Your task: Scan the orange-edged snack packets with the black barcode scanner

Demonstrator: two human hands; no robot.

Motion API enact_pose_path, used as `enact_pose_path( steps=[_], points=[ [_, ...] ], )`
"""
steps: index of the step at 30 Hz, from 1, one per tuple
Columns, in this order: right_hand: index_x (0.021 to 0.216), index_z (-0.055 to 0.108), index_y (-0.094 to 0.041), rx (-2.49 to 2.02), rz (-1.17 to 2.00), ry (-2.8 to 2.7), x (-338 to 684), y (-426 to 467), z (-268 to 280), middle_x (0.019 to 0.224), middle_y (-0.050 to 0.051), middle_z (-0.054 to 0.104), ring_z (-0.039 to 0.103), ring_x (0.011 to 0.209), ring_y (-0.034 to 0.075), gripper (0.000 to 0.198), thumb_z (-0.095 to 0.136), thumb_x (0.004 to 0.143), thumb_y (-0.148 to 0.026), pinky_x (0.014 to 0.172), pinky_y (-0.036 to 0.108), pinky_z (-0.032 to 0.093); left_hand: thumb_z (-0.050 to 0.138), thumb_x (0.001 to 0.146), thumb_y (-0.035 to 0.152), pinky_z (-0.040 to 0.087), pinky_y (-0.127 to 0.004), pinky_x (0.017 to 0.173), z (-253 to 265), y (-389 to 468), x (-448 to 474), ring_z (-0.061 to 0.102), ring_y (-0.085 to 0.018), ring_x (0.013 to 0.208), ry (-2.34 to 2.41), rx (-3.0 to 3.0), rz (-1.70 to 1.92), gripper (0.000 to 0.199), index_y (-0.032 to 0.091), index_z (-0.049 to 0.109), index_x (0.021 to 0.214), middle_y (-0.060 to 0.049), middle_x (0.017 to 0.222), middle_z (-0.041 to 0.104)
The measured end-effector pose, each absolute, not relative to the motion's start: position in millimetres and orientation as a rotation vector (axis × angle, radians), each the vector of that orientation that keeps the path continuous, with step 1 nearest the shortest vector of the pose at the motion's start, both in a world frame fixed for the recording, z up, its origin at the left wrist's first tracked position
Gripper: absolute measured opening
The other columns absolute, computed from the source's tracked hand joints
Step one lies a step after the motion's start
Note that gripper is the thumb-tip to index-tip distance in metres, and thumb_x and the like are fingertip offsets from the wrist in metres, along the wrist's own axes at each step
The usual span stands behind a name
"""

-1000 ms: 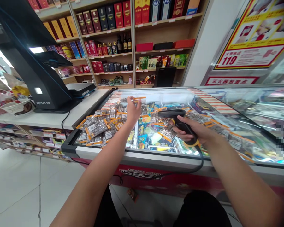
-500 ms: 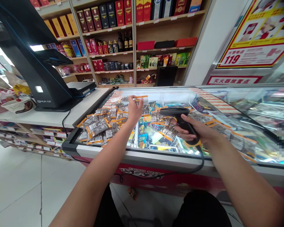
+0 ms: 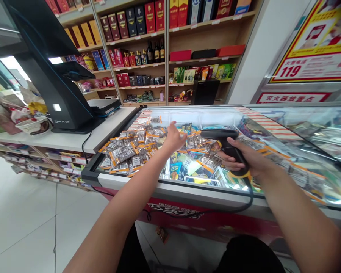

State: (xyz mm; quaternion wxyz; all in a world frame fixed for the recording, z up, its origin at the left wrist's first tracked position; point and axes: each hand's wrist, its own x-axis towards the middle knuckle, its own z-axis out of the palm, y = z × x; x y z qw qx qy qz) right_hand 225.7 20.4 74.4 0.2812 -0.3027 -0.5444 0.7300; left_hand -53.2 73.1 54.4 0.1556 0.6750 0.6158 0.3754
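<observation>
**Orange-Edged Packets and Handheld Scanner, Freezer Top**

Orange-edged packets [image 3: 125, 153]: clear, dark contents; heaped toward the left front corner of the freezer top [image 3: 199, 194], others near its middle and along the right part of its front edge. One small packet [image 3: 162, 234] lies on the floor [image 3: 25, 212], below the front edge.

Handheld scanner [image 3: 220, 134]: black, yellow trim; raised over the middle, nose toward the left edge. Its cord [image 3: 251, 197] loops down past the front edge.

Right grip [image 3: 252, 157]: fingers wrapped round the scanner's handle.

Left grip [image 3: 175, 139]: between heap and scanner; blurred, so whether its fingers hold anything cannot be told.

Handling, in judgement: one packet at a time, film smoothed, print square to the scanner's nose; scanner steady, cord clear of the heap.

Markings: terminal [image 3: 62, 91] on the tabletop [image 3: 118, 125] beyond the left edge, "QIHUA" legible; wall sign [image 3: 312, 70], "火警电话 119"; lower sign [image 3: 294, 97], "灭火器放置点"; freezer-front lettering [image 3: 176, 211], probably "巧乐兹", blurred. Packet print: too small to read.
</observation>
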Motion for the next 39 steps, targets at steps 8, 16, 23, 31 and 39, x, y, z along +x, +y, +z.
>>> enact_pose_path(
  steps=[8,16,23,31,39],
  points=[
    [0.083,0.045,-0.026,-0.831,2.005,-1.444,228,23,73,0.057,-0.005,0.040,0.017,0.046,0.007,0.058,0.065,0.105,-0.075,0.044,0.024,0.022,0.052,0.114,0.042,0.052,-0.057,0.120,64,54,-53,0.061,-0.045,0.146,1.842,2.336,0.360,0.031,0.019,0.070,0.125,-0.023,0.147,0.065],
    [0.106,0.058,-0.025,-0.768,1.930,-1.379,226,22,77,0.064,-0.009,0.047,0.017,0.043,0.005,0.047,0.074,0.104,-0.068,0.045,0.021,0.026,0.068,0.107,0.051,0.043,-0.054,0.133,43,56,-34,0.047,-0.041,0.165,1.388,2.534,0.421,0.054,0.021,0.056,0.151,-0.022,0.166,0.054],
    [0.099,0.058,-0.024,-0.808,1.903,-1.270,227,22,79,0.062,-0.007,0.044,0.019,0.044,0.005,0.045,0.061,0.112,-0.067,0.046,0.022,0.022,0.061,0.112,0.046,0.035,-0.054,0.143,31,53,-5,0.028,-0.045,0.179,1.278,2.603,0.516,0.066,0.011,0.048,0.167,-0.028,0.185,0.037],
    [0.104,0.068,-0.025,-0.862,1.841,-1.233,227,19,83,0.062,-0.007,0.042,0.019,0.044,0.002,0.043,0.066,0.109,-0.068,0.048,0.022,0.019,0.065,0.111,0.059,0.041,-0.061,0.140,49,47,-13,0.037,-0.046,0.175,1.555,2.425,0.487,0.071,0.019,0.052,0.168,-0.022,0.188,0.038],
    [0.102,0.065,-0.026,-0.911,1.794,-1.287,225,25,78,0.065,-0.006,0.042,0.018,0.043,0.002,0.045,0.069,0.103,-0.071,0.045,0.024,0.016,0.074,0.108,0.048,0.040,-0.080,0.129,107,144,-110,0.039,-0.058,0.168,2.155,2.066,0.475,0.065,0.010,0.061,0.159,-0.036,0.176,0.047]
  ],
)
